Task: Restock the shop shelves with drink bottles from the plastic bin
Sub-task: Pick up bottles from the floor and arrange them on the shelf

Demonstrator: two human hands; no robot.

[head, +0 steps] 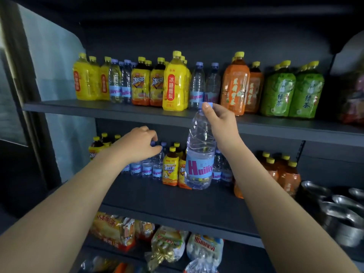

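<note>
The right hand [221,123] is raised at the front of the shelving, arm stretched forward, thumb and fingers clamped around the neck of a clear water bottle [200,154] that hangs upright below it, blue cap at the thumb, blue label with pink lettering lower down. The left hand [140,143] reaches over the middle shelf [177,198], fingers curled and loosely parted, its fingertips right at the caps of small water bottles [152,166] beneath; contact is unclear.
</note>
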